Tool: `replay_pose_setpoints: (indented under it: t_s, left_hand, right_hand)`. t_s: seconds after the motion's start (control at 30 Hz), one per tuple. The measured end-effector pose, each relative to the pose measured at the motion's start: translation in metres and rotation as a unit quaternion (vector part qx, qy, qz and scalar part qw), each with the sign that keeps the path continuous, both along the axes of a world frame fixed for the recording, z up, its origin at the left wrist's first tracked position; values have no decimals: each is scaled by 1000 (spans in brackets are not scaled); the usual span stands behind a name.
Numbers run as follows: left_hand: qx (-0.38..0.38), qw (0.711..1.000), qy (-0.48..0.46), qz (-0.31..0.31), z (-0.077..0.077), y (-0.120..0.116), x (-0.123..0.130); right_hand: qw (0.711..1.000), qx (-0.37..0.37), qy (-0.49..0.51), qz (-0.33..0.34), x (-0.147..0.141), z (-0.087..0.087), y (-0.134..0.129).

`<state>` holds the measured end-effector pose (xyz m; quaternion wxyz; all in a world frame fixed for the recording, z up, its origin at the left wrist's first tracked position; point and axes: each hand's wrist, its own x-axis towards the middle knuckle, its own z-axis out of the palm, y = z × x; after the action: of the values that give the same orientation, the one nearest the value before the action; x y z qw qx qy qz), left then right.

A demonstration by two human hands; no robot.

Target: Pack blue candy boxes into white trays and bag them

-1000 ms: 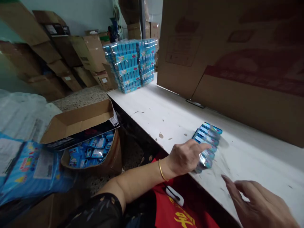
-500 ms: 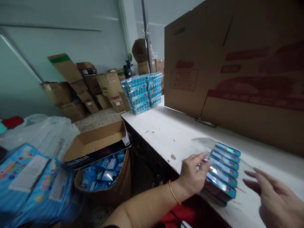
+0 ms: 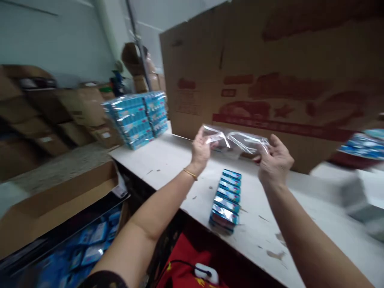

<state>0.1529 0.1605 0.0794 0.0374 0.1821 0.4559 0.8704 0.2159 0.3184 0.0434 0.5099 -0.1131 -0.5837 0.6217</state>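
A clear plastic bag (image 3: 240,142) is stretched level above the white table (image 3: 192,176). My left hand (image 3: 202,148), with a gold bangle at the wrist, is closed on its left end. At the other end, my right hand (image 3: 274,160) grips the plastic between thumb and fingers. Below the bag, a row of several small blue boxes (image 3: 227,194) stands on the table near its front edge, touched by neither hand.
Wrapped stacks of blue packs (image 3: 136,118) stand at the table's far left end. A large cardboard carton (image 3: 195,72) lines the back. At the lower left, an open carton (image 3: 66,200) sits by loose blue packs (image 3: 93,240). Blurred blue-and-white packs (image 3: 364,144) are at right.
Both hands have risen off the table, now holding the clear plastic stretched between them. My left hand has left the row of blue boxes. The view has swung right.
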Motion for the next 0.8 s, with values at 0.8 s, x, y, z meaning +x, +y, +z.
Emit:
replay_pose_setpoints:
  t_s: [0.8]
  left_hand:
    - [-392,917,-69,29,-218,61,-39]
  right_hand:
    - [932,12,-354,-78,-21,-192,10]
